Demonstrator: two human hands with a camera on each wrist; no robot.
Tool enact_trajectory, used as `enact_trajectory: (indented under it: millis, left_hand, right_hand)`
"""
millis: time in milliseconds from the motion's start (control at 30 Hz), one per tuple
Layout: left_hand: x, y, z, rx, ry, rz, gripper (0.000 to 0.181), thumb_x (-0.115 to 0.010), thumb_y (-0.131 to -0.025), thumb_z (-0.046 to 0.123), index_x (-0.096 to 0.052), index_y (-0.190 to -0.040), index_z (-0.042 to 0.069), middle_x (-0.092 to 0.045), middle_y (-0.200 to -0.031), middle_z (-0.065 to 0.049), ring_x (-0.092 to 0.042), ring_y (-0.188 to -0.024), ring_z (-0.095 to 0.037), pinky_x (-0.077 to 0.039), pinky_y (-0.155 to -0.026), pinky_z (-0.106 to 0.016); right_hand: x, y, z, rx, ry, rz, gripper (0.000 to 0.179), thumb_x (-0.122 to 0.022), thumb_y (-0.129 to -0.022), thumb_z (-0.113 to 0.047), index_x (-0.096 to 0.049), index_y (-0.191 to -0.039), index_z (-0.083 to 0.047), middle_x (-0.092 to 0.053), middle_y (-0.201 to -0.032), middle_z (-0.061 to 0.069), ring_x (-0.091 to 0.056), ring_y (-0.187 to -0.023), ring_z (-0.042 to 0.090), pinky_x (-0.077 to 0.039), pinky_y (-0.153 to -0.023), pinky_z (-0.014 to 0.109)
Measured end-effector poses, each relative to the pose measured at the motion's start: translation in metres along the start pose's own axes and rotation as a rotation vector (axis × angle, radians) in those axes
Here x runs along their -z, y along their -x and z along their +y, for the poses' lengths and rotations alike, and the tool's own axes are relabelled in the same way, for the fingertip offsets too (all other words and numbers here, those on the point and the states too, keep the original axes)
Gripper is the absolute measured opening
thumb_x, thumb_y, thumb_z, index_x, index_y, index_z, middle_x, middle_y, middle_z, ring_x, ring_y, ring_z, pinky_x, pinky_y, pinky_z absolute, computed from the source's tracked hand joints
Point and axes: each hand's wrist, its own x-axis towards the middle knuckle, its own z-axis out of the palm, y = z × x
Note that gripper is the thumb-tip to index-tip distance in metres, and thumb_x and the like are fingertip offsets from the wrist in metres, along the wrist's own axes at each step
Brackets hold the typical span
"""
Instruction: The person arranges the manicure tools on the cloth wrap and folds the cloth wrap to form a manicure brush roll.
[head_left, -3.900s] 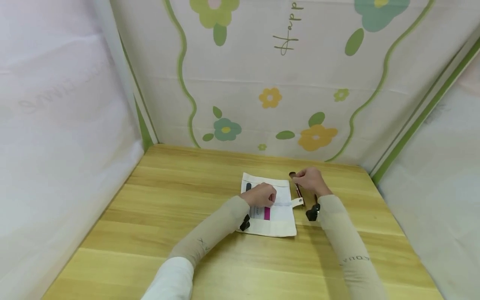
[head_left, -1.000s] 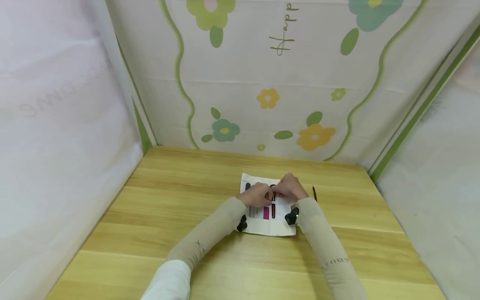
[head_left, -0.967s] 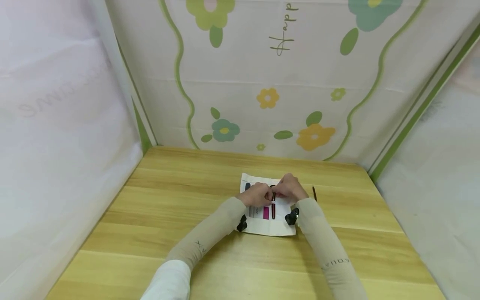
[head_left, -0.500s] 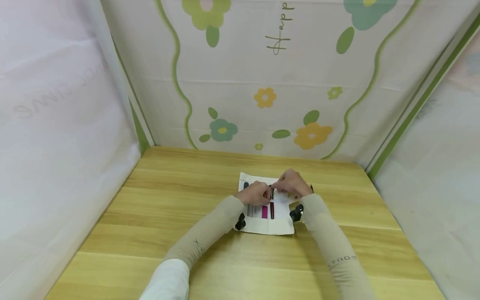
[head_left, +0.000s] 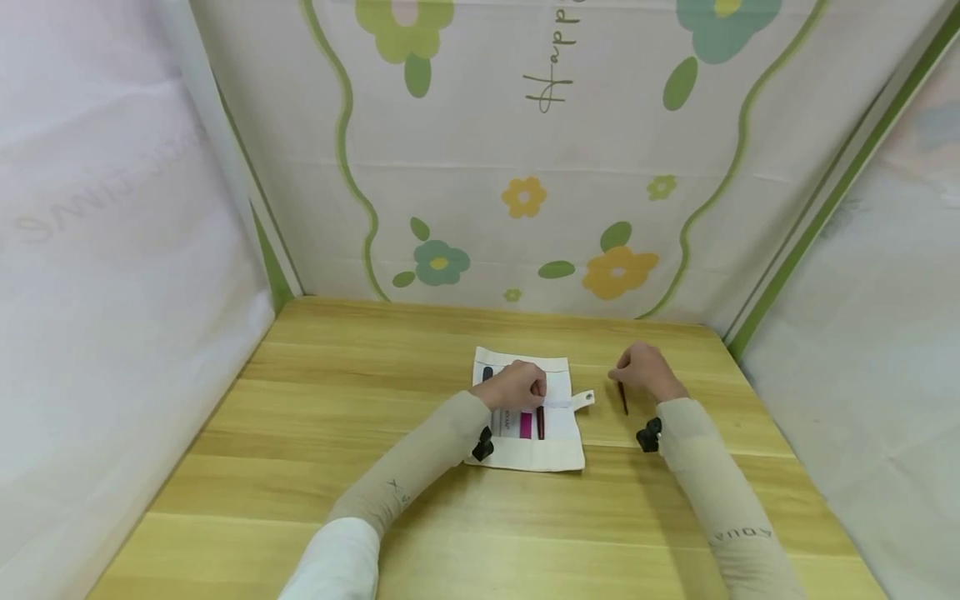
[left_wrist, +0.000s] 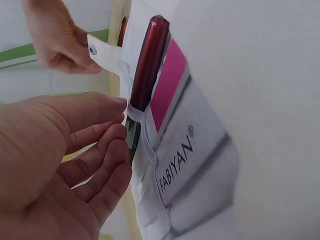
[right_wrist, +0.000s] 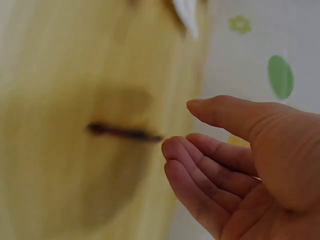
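An unrolled white fabric pouch (head_left: 540, 454) with a snap tab lies on the table. My left hand (head_left: 517, 385) is over its middle. In the left wrist view, my left thumb and index fingertip pinch right at the pouch's elastic band (left_wrist: 136, 112), other fingers loosely curled by the dark part of a makeup brush. That brush's shiny dark-red handle (left_wrist: 150, 60) passes under the band. My right hand (head_left: 643, 369) is right of the pouch, thumb and fingers apart (right_wrist: 240, 160), fingertips close to the end of a slim dark-red brush (right_wrist: 122, 131) on the table.
Inside the pouch are a printed card with a magenta strip (head_left: 526, 425) and a dark rounded item (head_left: 487, 372). The wooden table (head_left: 420, 533) meets a flower-printed cloth wall (head_left: 450, 167) at the back. White cloth walls stand on both sides.
My right hand brought the larger brush from the table into the pouch, let go, and moved right to the slim brush. My left hand has stayed over the pouch.
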Motion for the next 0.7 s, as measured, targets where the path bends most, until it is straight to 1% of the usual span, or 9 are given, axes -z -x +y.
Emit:
enact_trajectory:
  millis: [67, 133, 200, 233, 267, 433, 500, 600, 700]
  left_hand:
    - [-0.001, -0.002, 0.002, 0.003, 0.004, -0.002, 0.006, -0.069, -0.099, 0.007, -0.073, -0.094, 0.007, -0.067, -0.086, 0.001, -0.054, -0.076, -0.006, -0.046, -0.074, -0.019]
    - [-0.003, -0.004, 0.005, 0.011, 0.006, -0.008, 0.004, -0.070, -0.099, 0.007, -0.073, -0.096, 0.006, -0.067, -0.087, 0.001, -0.055, -0.075, -0.006, -0.047, -0.074, -0.018]
    - [-0.004, -0.005, 0.007, 0.026, 0.008, -0.015, 0.004, -0.070, -0.099, 0.008, -0.074, -0.097, 0.006, -0.067, -0.087, 0.002, -0.055, -0.074, -0.006, -0.048, -0.073, -0.019]
    - [-0.005, -0.005, 0.007, 0.034, 0.005, -0.018, 0.004, -0.070, -0.099, 0.009, -0.073, -0.098, 0.006, -0.067, -0.087, 0.002, -0.055, -0.074, -0.006, -0.048, -0.072, -0.018]
    - [-0.006, -0.005, 0.008, 0.041, 0.005, -0.019, 0.004, -0.070, -0.099, 0.009, -0.073, -0.098, 0.006, -0.066, -0.087, 0.002, -0.055, -0.073, -0.005, -0.048, -0.072, -0.018]
    - [-0.007, -0.006, 0.010, 0.046, -0.006, -0.012, 0.006, -0.072, -0.098, 0.008, -0.073, -0.092, 0.009, -0.067, -0.084, 0.003, -0.056, -0.070, -0.005, -0.048, -0.070, -0.019]
    - [-0.009, -0.008, 0.010, 0.037, -0.009, -0.008, 0.009, -0.072, -0.097, 0.007, -0.073, -0.089, 0.009, -0.066, -0.081, 0.003, -0.056, -0.067, -0.006, -0.048, -0.069, -0.019]
    - [-0.011, -0.010, 0.009, 0.027, -0.008, -0.008, 0.013, -0.072, -0.098, 0.007, -0.073, -0.085, 0.010, -0.065, -0.078, 0.004, -0.055, -0.066, -0.006, -0.047, -0.069, -0.019]
    - [-0.011, -0.009, 0.009, 0.028, -0.006, -0.009, 0.014, -0.071, -0.098, 0.007, -0.073, -0.084, 0.011, -0.064, -0.077, 0.004, -0.055, -0.066, -0.006, -0.046, -0.068, -0.019]
  right_hand:
    - [-0.004, 0.003, 0.012, -0.018, 0.013, 0.029, 0.033, -0.071, -0.098, -0.016, -0.068, -0.068, -0.003, -0.048, -0.056, -0.002, -0.034, -0.051, 0.012, -0.035, -0.054, 0.029]
    - [-0.009, 0.005, 0.021, -0.042, 0.001, 0.048, 0.030, -0.071, -0.099, -0.018, -0.071, -0.073, -0.002, -0.058, -0.062, 0.002, -0.039, -0.053, 0.014, -0.037, -0.056, 0.030]
    - [-0.013, 0.006, 0.026, -0.051, -0.015, 0.068, 0.025, -0.072, -0.099, -0.019, -0.077, -0.083, 0.000, -0.068, -0.074, 0.007, -0.048, -0.058, 0.015, -0.041, -0.058, 0.031]
    - [-0.016, 0.006, 0.027, -0.054, -0.021, 0.077, 0.024, -0.073, -0.098, -0.019, -0.078, -0.086, 0.000, -0.072, -0.080, 0.009, -0.051, -0.060, 0.016, -0.043, -0.059, 0.031]
    - [-0.017, 0.006, 0.028, -0.059, -0.030, 0.081, 0.024, -0.073, -0.098, -0.020, -0.079, -0.086, 0.000, -0.073, -0.080, 0.011, -0.052, -0.060, 0.016, -0.043, -0.060, 0.031]
    - [-0.018, 0.001, 0.029, -0.077, -0.039, 0.058, 0.029, -0.074, -0.097, -0.020, -0.076, -0.074, -0.002, -0.068, -0.064, 0.005, -0.050, -0.054, 0.015, -0.042, -0.056, 0.030]
    - [-0.016, -0.001, 0.029, -0.090, -0.046, 0.044, 0.032, -0.074, -0.097, -0.020, -0.075, -0.070, -0.003, -0.068, -0.062, 0.005, -0.050, -0.053, 0.014, -0.043, -0.056, 0.030]
    - [-0.015, -0.004, 0.030, -0.120, -0.075, 0.007, 0.035, -0.072, -0.098, -0.023, -0.073, -0.068, -0.005, -0.070, -0.063, 0.005, -0.052, -0.054, 0.015, -0.044, -0.058, 0.031]
    - [-0.012, -0.009, 0.029, -0.133, -0.094, -0.010, 0.036, -0.070, -0.098, -0.027, -0.070, -0.067, -0.007, -0.063, -0.059, 0.001, -0.048, -0.053, 0.014, -0.043, -0.058, 0.031]
